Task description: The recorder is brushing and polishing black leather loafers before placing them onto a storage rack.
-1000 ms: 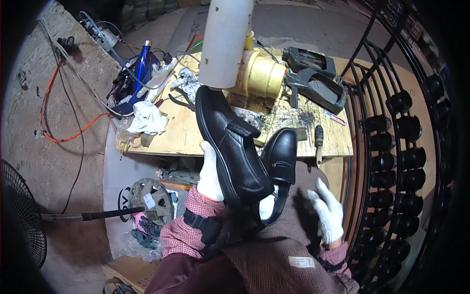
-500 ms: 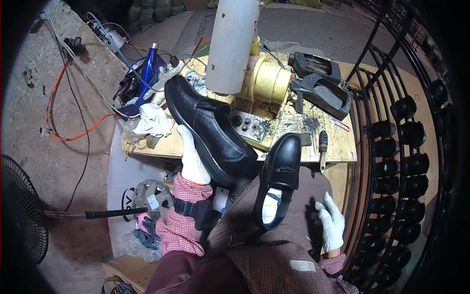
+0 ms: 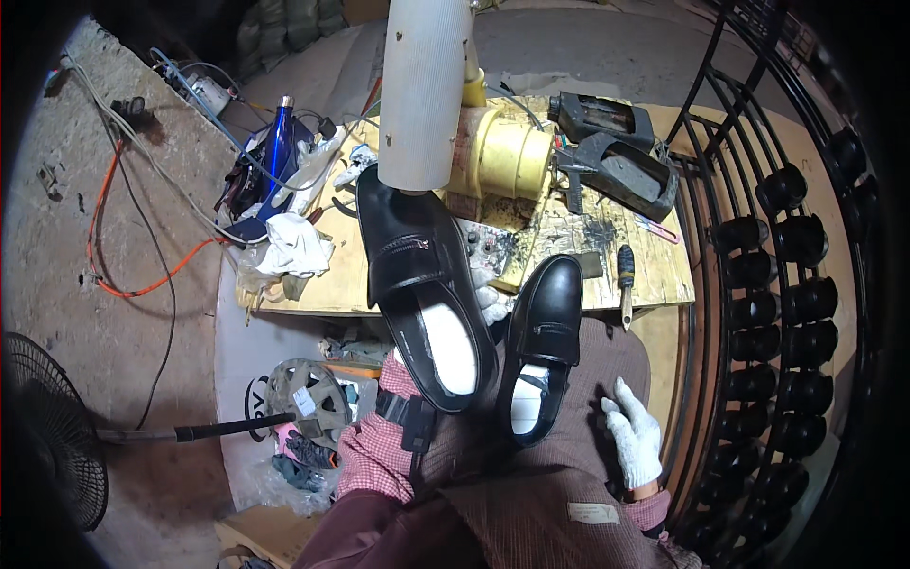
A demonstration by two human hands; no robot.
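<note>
My left hand (image 3: 492, 300) wears a white glove and grips a black loafer (image 3: 409, 248) from underneath. Most of that hand is hidden; its fingertips show past the shoe's right side. The shoe's opening and pale insole face up toward me, its toe pointing away, beneath a ribbed light-coloured tube. A second black loafer (image 3: 546, 327), with a strap across its vamp and a white insole, rests on my apron-covered lap. To the right of it, my right hand (image 3: 635, 438), also in a white glove, is empty with its fingers apart.
On the worktable (image 3: 654, 284) are a yellow machine body (image 3: 502, 152), black trays (image 3: 626, 171), a brush (image 3: 626, 284), a white cloth (image 3: 294, 245) and a blue bottle (image 3: 282, 137). A black rack (image 3: 735, 313) of shoes stands right, a fan (image 3: 57, 431) left.
My left hand has turned the loafer so its opening now faces me, and its fingertips now show on the right side. The lap shoe and right hand stay nearly the same.
</note>
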